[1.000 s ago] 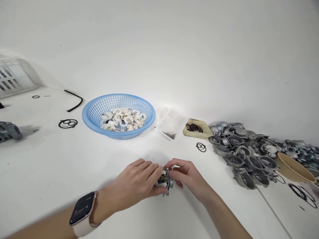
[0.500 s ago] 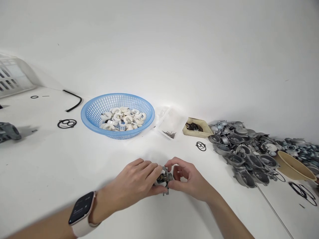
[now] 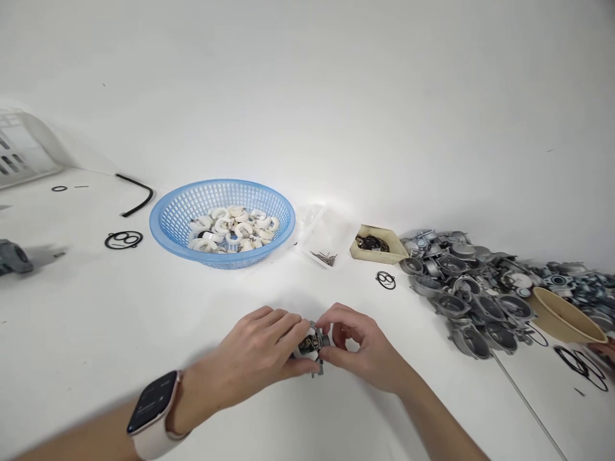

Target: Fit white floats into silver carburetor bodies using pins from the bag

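Fingers of the left hand (image 3: 262, 346) clasp a metal part (image 3: 312, 344); the right hand (image 3: 358, 342) pinches its end between thumb and forefinger, nearer than the blue basket (image 3: 225, 258). Likely fine adjusting, next calling for a steady left grip.

Workshop: white bench (image 3: 182, 301) under fingers (image 3: 294, 334), metal castings (image 3: 468, 289) heaped right of them, basket (image 3: 157, 224) of white parts (image 3: 243, 229) beyond-left, tray (image 3: 377, 257) beyond-right.
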The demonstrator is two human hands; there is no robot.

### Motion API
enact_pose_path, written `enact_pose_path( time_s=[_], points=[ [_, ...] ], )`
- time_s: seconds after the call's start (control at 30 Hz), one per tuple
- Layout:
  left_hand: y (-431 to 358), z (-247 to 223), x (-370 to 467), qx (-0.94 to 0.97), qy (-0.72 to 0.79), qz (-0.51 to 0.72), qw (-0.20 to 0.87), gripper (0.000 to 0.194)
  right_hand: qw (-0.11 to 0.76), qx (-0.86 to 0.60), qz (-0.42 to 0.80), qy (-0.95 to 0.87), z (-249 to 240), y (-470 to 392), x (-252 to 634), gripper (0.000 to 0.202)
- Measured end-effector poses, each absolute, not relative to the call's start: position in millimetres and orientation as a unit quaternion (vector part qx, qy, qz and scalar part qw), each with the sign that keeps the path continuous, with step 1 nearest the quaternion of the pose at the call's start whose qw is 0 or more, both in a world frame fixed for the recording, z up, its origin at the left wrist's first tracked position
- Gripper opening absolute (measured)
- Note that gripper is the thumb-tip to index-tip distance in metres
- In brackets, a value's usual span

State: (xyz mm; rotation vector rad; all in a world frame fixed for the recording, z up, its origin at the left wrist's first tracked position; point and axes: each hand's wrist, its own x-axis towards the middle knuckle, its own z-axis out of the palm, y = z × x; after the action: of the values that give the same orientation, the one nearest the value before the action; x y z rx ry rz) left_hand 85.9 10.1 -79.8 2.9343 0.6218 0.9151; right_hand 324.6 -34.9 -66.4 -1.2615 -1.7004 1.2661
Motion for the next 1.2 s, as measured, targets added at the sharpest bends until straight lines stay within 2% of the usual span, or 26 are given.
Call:
enact_pose_path(
  time_s=[0.2, 0.37, 1.2],
  points=[
    [10, -81, 85, 0.932, 0.218, 0.287, 0.038, 0.035, 0.339, -0.488, 0.462, -0.658, -68, -37, 322, 0.025],
    [9, -86, 86, 0.923, 0.24, 0.288, 0.087, 0.042, 0.332, -0.498, 0.447, -0.665, -66, -39, 321, 0.019],
    [9, -89, 85, 0.922, 0.248, 0.282, 0.096, 0.04, 0.336, -0.495, 0.449, -0.664, -66, -38, 319, 0.018]
  ],
)
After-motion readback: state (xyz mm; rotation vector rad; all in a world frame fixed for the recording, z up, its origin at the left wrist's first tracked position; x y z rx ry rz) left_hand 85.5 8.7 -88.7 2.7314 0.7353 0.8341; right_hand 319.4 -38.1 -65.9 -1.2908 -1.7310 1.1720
